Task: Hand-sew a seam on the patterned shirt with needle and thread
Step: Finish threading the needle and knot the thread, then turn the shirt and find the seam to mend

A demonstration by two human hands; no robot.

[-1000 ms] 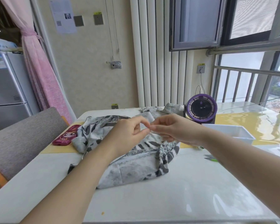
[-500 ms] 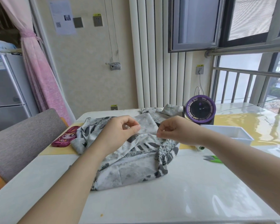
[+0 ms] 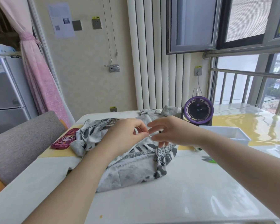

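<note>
The grey-and-white patterned shirt [image 3: 132, 172] lies crumpled in the middle of the white table [image 3: 168, 199]. Above it, my left hand [image 3: 124, 135] pinches a thin needle [image 3: 143, 131] between thumb and forefinger. My right hand [image 3: 173, 131] hovers just right of those fingertips with its fingers spread and loose, holding nothing that I can see. A pale thread [image 3: 160, 156] loops down onto the shirt's right fold.
A red phone case [image 3: 64, 140] lies left of the shirt, by a grey chair [image 3: 19, 139]. A purple fan [image 3: 198, 109] and a white tray [image 3: 233, 132] stand at the back right. Green snips [image 3: 208, 159] and a thread spool [image 3: 196, 149] lie by my right forearm.
My right hand, closed and drawn away to the right half a second ago, has come back beside my left fingertips and spread its fingers. My left hand keeps its pinch.
</note>
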